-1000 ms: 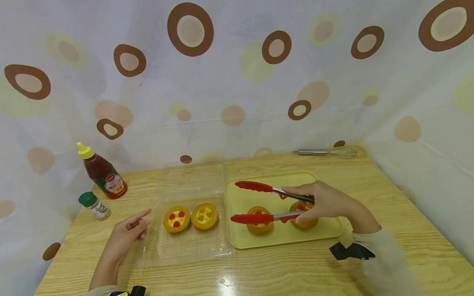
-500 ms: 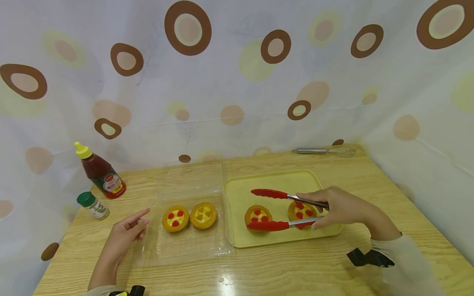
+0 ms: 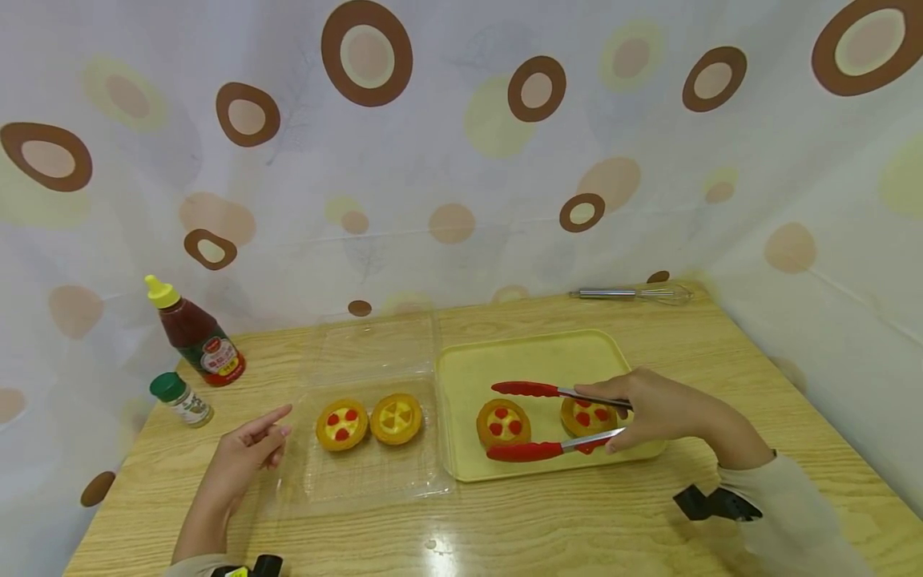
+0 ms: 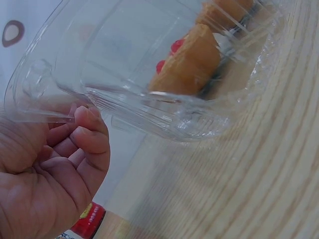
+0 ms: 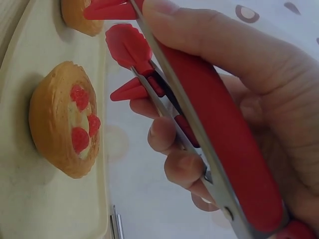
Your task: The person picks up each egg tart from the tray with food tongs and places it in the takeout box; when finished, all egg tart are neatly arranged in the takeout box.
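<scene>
My right hand point(image 3: 663, 409) grips red-tipped tongs point(image 3: 530, 452) by their metal arms, thumb on one side and fingers on the other. The tongs' spread tips straddle a raspberry-topped tart point(image 3: 502, 424) on the yellow tray point(image 3: 534, 353). A second raspberry tart point(image 5: 65, 119) lies on the tray, partly under the tong arms in the head view. My left hand point(image 3: 241, 457) holds the left rim of an opened clear plastic container point(image 4: 129, 114), thumb and fingertips at its edge. Inside are a tart with red berries point(image 3: 342, 426) and one with yellow pieces point(image 3: 396, 420).
A ketchup bottle point(image 3: 202, 340) and a green-capped spice jar point(image 3: 183, 401) stand at the left. Behind the tray lies a whisk point(image 3: 634, 295). A patterned cloth point(image 3: 461, 160) hangs around the back of the wooden table point(image 3: 548, 529). The tray's left edge adjoins the container.
The right hand has moved right and nearer the front with the tongs, which now surround the left tart on the tray. The left hand has stayed at the container's edge.
</scene>
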The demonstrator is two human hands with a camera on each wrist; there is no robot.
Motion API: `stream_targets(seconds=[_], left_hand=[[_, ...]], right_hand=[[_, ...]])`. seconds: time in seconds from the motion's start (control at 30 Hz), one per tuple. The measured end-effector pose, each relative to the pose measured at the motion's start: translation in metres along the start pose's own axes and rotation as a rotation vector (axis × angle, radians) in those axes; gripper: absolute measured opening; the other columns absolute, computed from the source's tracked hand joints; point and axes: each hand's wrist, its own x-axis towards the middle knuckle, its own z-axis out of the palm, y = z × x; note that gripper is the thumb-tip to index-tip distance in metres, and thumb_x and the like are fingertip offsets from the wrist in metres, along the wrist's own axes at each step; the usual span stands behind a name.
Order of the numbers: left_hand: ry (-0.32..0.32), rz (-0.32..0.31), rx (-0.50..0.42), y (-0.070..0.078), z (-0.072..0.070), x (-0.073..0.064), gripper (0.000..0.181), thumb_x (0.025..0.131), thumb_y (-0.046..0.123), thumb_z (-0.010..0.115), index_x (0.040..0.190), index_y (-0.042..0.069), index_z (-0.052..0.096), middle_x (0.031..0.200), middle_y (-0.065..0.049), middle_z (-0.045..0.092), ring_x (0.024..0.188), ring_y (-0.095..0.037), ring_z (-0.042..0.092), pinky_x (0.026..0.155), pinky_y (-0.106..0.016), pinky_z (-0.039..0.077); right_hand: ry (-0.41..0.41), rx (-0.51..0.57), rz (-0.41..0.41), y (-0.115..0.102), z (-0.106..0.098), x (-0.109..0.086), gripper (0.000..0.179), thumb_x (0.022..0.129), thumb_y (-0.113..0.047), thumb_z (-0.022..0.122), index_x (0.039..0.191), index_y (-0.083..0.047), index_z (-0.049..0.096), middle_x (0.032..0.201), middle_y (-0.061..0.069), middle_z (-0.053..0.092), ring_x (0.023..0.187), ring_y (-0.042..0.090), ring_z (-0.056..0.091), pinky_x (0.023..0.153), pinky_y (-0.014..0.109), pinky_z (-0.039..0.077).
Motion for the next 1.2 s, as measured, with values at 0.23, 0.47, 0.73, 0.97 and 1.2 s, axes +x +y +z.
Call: stream_targets(seconds=[0.23, 0.47, 0.73, 0.97, 1.2], left_hand=[[0.007, 0.006, -0.003, 0.0002, -0.0005, -0.0002, 0.048, 0.098, 0.018, 0.052, 0.143, 0.006, 0.040, 0.078, 0.005, 0.050, 0.067, -0.008, 0.048, 0.061, -0.024, 0.042], [0.003, 0.002, 0.006, 0.0013, 0.0003, -0.0003, 0.048, 0.099, 0.017, 0.052, 0.144, 0.007, 0.040, 0.077, 0.004, 0.050, 0.067, -0.009, 0.048, 0.061, -0.024, 0.042], [-0.001, 0.002, 0.013, 0.0012, 0.0004, 0.0003, 0.047, 0.099, 0.016, 0.051, 0.144, 0.008, 0.040, 0.078, 0.003, 0.050, 0.067, -0.009, 0.048, 0.061, -0.025, 0.043], [0.000, 0.009, 0.012, 0.0000, -0.0005, 0.0002, 0.048, 0.099, 0.017, 0.051, 0.144, 0.007, 0.040, 0.078, 0.003, 0.050, 0.067, -0.009, 0.048, 0.061, -0.025, 0.043], [0.008, 0.017, 0.012, 0.0012, 0.0004, -0.0008, 0.046, 0.099, 0.015, 0.050, 0.143, 0.006, 0.041, 0.077, 0.004, 0.050, 0.067, -0.008, 0.048, 0.061, -0.024, 0.043]], right_hand=[[-0.032, -0.028, 0.029, -0.0015, -0.0007, 0.0044, 0.072, 0.075, -0.030, 0.080, 0.132, 0.004, 0.052, 0.073, -0.009, 0.050, 0.061, 0.000, 0.033, 0.052, 0.020, 0.032], [-0.063, -0.003, 0.050, -0.0025, -0.0006, 0.0079, 0.072, 0.077, -0.030, 0.079, 0.133, 0.004, 0.051, 0.099, 0.004, 0.067, 0.056, 0.000, 0.030, 0.050, 0.020, 0.032], [-0.064, 0.010, 0.064, -0.0016, 0.0017, 0.0080, 0.066, 0.077, -0.024, 0.079, 0.132, 0.002, 0.053, 0.107, 0.007, 0.066, 0.055, -0.001, 0.031, 0.049, 0.020, 0.032], [-0.058, -0.003, 0.039, -0.0021, 0.0031, 0.0082, 0.062, 0.078, -0.021, 0.077, 0.131, 0.003, 0.054, 0.112, 0.011, 0.065, 0.055, -0.002, 0.032, 0.050, 0.019, 0.033], [-0.058, -0.025, 0.013, -0.0040, 0.0033, 0.0079, 0.061, 0.080, -0.023, 0.075, 0.130, 0.005, 0.053, 0.118, 0.018, 0.062, 0.054, -0.002, 0.030, 0.051, 0.020, 0.033]])
